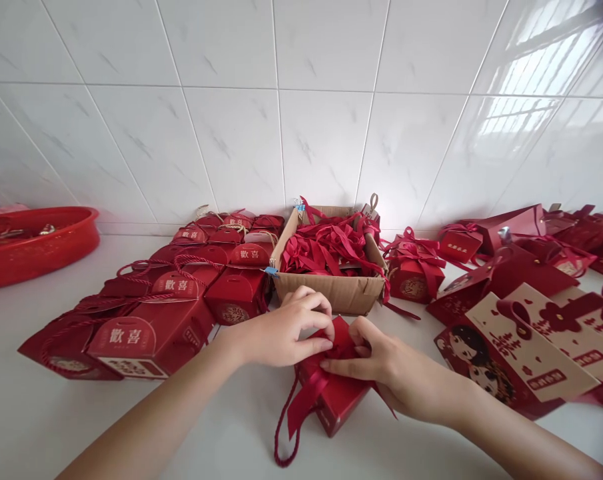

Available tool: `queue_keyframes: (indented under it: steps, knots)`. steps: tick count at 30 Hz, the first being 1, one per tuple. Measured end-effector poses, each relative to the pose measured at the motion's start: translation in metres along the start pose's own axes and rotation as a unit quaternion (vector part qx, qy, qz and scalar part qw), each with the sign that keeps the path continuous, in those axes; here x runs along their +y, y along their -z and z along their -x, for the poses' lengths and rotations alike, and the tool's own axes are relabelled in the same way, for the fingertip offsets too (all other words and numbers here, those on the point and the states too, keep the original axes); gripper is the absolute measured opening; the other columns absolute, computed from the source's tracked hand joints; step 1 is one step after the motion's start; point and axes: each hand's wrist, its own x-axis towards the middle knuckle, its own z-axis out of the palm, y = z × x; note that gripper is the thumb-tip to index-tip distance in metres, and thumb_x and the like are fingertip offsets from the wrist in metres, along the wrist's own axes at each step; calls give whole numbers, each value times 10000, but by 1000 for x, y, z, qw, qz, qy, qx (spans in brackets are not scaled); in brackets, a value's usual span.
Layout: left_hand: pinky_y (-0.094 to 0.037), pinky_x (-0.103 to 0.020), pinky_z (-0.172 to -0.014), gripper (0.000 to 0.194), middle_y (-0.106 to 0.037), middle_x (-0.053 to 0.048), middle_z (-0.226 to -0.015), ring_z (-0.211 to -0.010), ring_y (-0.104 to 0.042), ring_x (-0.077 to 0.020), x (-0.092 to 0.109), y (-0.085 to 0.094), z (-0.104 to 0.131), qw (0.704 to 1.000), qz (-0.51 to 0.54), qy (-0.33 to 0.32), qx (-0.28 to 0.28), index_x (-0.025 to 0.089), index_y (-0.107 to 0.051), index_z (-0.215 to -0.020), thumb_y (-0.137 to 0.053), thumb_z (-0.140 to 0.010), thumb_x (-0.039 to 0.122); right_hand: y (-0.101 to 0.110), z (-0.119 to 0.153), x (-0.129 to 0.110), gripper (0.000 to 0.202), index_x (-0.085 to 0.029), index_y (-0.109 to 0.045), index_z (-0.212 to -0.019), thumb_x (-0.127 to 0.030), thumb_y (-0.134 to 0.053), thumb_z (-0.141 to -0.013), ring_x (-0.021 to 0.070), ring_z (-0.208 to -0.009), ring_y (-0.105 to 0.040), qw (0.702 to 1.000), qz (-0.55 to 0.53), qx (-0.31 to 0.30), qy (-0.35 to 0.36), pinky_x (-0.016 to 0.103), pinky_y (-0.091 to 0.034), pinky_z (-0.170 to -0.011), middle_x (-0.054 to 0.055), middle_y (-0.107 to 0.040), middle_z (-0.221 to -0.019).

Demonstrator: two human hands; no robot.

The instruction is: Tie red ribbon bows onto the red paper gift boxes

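Note:
A small red gift box (342, 398) lies on the white counter in front of me, a red ribbon (308, 393) across its top and a dark red cord handle (280, 440) hanging loose on its left. My left hand (301, 327) is over the far left of the box, thumb and fingers closed on the ribbon. From the right, my right hand (381, 367) reaches over the same box, its index finger pointing left at the middle of the ribbon. Its other fingers are curled, and what they hold is partly hidden.
Behind the gift box, a cardboard box (326, 293) holds many red ribbons. Rows of red gift boxes (174, 327) with rope handles stand at left. A red basin (71, 243) is at far left. Cream-and-red gift bags (536, 340) and a ribbon-tied box (414, 277) stand at right.

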Motion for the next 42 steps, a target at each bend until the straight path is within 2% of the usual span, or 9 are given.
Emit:
queue_keyframes:
  steps: [8,16,23,27,31,33,37,42]
  knots:
    - [-373,-420,-976,160,-568,-30,-1153,-1169,-380,-238,0,2,0,999,13,0,34,222,-610,-757,-621,-823,368,1,1,-2,612,-352,-482,-1347,-24,-437,-833,157,-808,-479,1000,16,-9,-1,296,-479,-701,70,-398,-972]
    - [-367,-431,-988,159,-556,-27,-1186,-1187,-377,-242,4,6,4,1000,2,15,13,220,-586,-748,-595,-833,353,2,2,-3,589,-347,-484,-1347,-33,-434,-851,155,-814,-479,1000,21,9,0,286,-478,-701,66,-386,-952]
    - [-433,-349,-894,119,-531,-49,-1054,-1016,-447,-195,3,-4,2,998,63,-26,-2,203,-490,-788,-604,-799,234,3,2,-4,551,-343,-526,-1312,-38,-412,-868,137,-764,-439,999,30,19,16,252,-449,-655,53,-386,-909]
    - [-429,-331,-891,148,-505,-40,-1040,-1016,-439,-188,0,-5,0,998,54,-28,-6,204,-459,-789,-607,-783,197,2,2,-2,553,-374,-519,-1308,-47,-420,-872,144,-804,-444,999,15,19,25,269,-453,-688,54,-390,-935]
    - [-401,-338,-947,206,-493,-44,-1064,-1063,-427,-197,-4,-2,0,999,29,-39,12,207,-469,-814,-662,-758,252,4,3,1,515,-375,-531,-1295,-72,-411,-896,133,-793,-438,999,-22,14,42,272,-457,-711,50,-376,-945]
    - [-390,-348,-963,182,-503,-46,-1058,-1068,-425,-199,-5,-1,0,999,21,-31,20,206,-486,-815,-635,-792,309,4,4,2,501,-378,-536,-1289,-82,-404,-906,123,-771,-429,998,-36,7,42,272,-458,-716,48,-372,-953]
    - [-413,-337,-904,174,-510,-34,-991,-1011,-435,-187,-2,-3,-2,999,26,0,31,205,-491,-799,-518,-873,360,4,4,1,536,-386,-538,-1283,-52,-407,-885,119,-730,-393,999,-25,6,34,263,-442,-682,38,-356,-919]
    - [-423,-320,-833,211,-476,-16,-898,-937,-428,-176,6,-9,-2,999,27,10,35,201,-440,-745,-487,-886,351,2,4,-1,482,-333,-597,-1242,-64,-408,-889,125,-725,-386,998,-28,30,46,254,-416,-647,40,-362,-890]
